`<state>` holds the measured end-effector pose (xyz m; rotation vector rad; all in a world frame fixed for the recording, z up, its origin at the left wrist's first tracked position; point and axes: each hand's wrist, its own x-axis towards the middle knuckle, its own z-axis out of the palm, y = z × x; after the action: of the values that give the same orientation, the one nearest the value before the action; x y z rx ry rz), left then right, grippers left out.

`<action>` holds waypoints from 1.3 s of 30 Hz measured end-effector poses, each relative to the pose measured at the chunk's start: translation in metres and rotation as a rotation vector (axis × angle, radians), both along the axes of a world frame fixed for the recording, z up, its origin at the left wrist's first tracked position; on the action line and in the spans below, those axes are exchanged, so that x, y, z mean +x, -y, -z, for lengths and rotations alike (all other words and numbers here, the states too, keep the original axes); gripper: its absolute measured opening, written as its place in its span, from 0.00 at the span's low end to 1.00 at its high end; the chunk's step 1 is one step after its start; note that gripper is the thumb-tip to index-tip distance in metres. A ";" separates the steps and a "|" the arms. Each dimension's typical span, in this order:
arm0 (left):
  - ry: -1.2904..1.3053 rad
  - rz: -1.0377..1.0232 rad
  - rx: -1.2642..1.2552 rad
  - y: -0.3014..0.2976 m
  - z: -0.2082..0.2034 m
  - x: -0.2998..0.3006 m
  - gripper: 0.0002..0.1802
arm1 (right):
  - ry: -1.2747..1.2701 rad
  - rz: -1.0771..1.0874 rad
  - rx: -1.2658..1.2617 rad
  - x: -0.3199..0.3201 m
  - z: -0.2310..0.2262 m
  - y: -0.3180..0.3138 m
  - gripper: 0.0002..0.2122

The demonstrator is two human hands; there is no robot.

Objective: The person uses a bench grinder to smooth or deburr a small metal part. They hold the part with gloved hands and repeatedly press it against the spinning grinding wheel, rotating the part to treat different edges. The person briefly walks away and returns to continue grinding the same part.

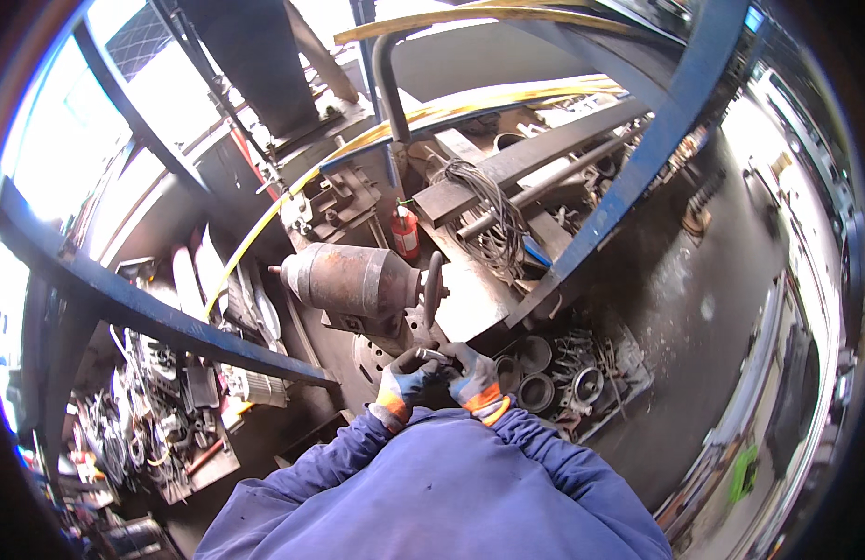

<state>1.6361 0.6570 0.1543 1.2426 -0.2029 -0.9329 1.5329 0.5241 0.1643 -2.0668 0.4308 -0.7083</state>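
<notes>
Blue work jacket [442, 495]: shoulders and sleeves fill the lower middle of the view, nearest the camera, below the rusty motor.

Left hand [404, 383]: in a grey glove with an orange cuff, just below the rusty motor, fingers curled closed around a short dark metal bar.

Right hand [474, 378]: same kind of glove, touching the left hand, fingers wrapped closed on the other end of the bar.

Dark metal bar [425, 356]: short, rounded, held between both hands directly under the motor; its exact kind cannot be told.

Rusty motor [353, 277]: barrel-shaped housing lying on its side, a stub shaft pointing left, mounted on a base with a round bolted flange [381, 350] beneath it.

Black lever handle [433, 285]: upright, just right of the motor.

Bin of metal rings and cast parts [563, 378]: on the floor, right of and below the motor.

Scrap pile of small metal parts [161, 411]: left of and below the motor, under a blue steel beam [143, 313].

Red fire extinguisher [405, 231]: standing just beyond the motor.

Coil of wire [488, 210]: beyond and right of the motor, draped over steel bars.

Yellow curved rail [451, 107]: arching far above the motor.
</notes>
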 end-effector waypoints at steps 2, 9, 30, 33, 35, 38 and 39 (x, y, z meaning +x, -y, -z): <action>0.040 0.105 -0.016 -0.015 -0.017 -0.004 0.25 | 0.082 0.020 -0.112 -0.021 -0.013 -0.013 0.14; 0.024 0.625 -0.035 -0.074 -0.055 -0.034 0.22 | 0.023 0.228 -0.210 -0.114 -0.041 -0.099 0.18; 0.063 1.602 0.274 -0.063 -0.092 -0.406 0.19 | 1.299 1.169 1.090 -0.457 -0.019 -0.275 0.10; 0.187 1.712 0.166 -0.070 -0.070 -0.493 0.18 | 1.125 1.340 1.038 -0.528 -0.027 -0.288 0.11; 0.224 1.698 0.142 -0.081 -0.056 -0.561 0.15 | 1.038 1.320 0.998 -0.587 -0.020 -0.297 0.12; 0.200 1.818 0.037 -0.081 -0.040 -0.638 0.22 | 0.900 1.341 0.932 -0.674 -0.023 -0.305 0.14; 0.231 1.803 -0.038 -0.084 -0.041 -0.664 0.24 | 0.897 1.402 0.896 -0.696 -0.037 -0.306 0.14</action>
<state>0.9721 0.7411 0.1952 0.8914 -1.6844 -2.2230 0.8373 0.8298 0.2016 -0.2542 1.3261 -1.6791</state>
